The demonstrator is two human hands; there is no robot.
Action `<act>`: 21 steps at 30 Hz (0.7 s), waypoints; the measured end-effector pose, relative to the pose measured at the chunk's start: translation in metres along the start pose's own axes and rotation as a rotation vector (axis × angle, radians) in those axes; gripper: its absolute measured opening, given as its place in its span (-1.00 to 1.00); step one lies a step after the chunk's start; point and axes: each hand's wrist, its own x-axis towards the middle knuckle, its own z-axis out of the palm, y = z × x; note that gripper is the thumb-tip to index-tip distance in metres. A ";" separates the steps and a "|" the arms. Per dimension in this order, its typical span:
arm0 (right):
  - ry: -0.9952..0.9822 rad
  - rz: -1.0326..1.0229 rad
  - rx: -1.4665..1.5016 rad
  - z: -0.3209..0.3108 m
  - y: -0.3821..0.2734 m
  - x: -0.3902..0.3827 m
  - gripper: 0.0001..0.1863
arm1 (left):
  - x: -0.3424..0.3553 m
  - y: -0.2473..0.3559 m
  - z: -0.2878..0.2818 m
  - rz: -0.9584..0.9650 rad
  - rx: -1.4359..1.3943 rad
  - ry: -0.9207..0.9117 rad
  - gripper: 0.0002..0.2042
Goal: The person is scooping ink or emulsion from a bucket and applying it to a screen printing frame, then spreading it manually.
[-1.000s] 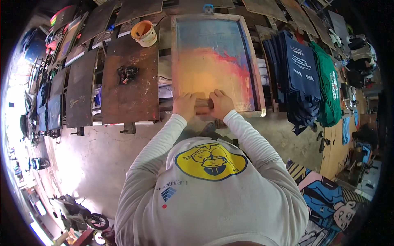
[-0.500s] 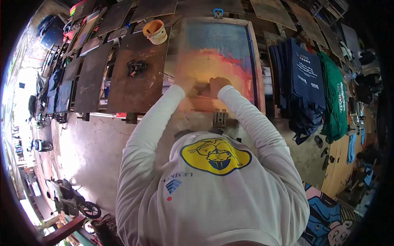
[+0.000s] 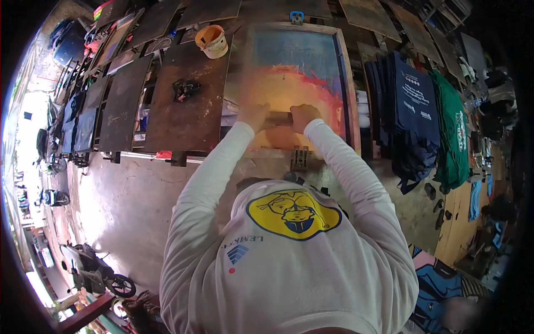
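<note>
A wooden-framed printing screen lies before me, its mesh blue-grey at the far end and smeared with yellow-orange and red ink nearer me. Across the near part of the mesh, I grip a squeegee, a dark brownish bar, between both fists. My left hand is closed around its left end, beside the frame's left side. Closed on the other end is my right hand. My fingers partly cover the bar, and its lower edge cannot be made out. A metal hinge clamp sits at the screen's near edge.
On the dark board to the left lie a crumpled black cloth and an ink-stained bucket. Navy bags and green fabric hang at the right. A motorcycle stands on the floor at lower left.
Both hands and the squeegee sit slightly farther right in view, the right hand most clearly. Both fists have stayed closed on it.
</note>
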 end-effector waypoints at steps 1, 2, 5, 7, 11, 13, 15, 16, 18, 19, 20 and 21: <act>0.002 -0.012 0.004 -0.001 0.000 -0.002 -0.69 | -0.003 0.005 -0.006 -0.005 -0.014 -0.045 -0.47; 0.015 -0.027 0.003 -0.005 0.000 -0.001 -0.71 | 0.000 0.006 -0.013 -0.027 -0.023 -0.110 -0.48; 0.041 -0.020 -0.039 -0.020 -0.001 -0.001 -0.72 | 0.015 0.001 -0.028 -0.074 -0.103 0.033 -0.49; 0.063 0.002 -0.010 -0.023 -0.001 -0.002 -0.72 | 0.012 0.000 -0.030 -0.106 -0.186 0.209 -0.49; 0.076 0.024 -0.018 0.000 -0.009 -0.006 -0.79 | -0.004 0.008 -0.028 -0.024 -0.009 -0.077 -0.50; 0.108 0.014 -0.010 0.008 -0.007 -0.004 -0.78 | -0.006 0.009 -0.031 -0.006 0.027 -0.055 -0.50; 0.115 0.024 -0.052 0.011 -0.007 -0.005 -0.78 | -0.011 0.014 -0.033 -0.042 -0.116 -0.087 -0.66; 0.121 0.011 -0.032 0.011 -0.006 -0.006 -0.78 | -0.013 0.015 -0.034 -0.037 -0.121 -0.098 -0.66; 0.138 -0.003 -0.043 0.004 -0.005 -0.003 -0.79 | -0.008 0.012 -0.037 -0.032 -0.080 -0.106 -0.70; 0.177 -0.003 -0.042 0.001 -0.005 -0.003 -0.80 | -0.009 0.011 -0.037 -0.010 -0.055 -0.050 -0.77; 0.158 0.005 -0.048 -0.001 -0.006 -0.004 -0.80 | -0.008 0.009 -0.036 -0.022 -0.073 -0.086 -0.77; 0.172 0.017 -0.010 -0.002 -0.008 -0.005 -0.80 | -0.007 0.005 -0.034 -0.059 -0.099 -0.059 -0.63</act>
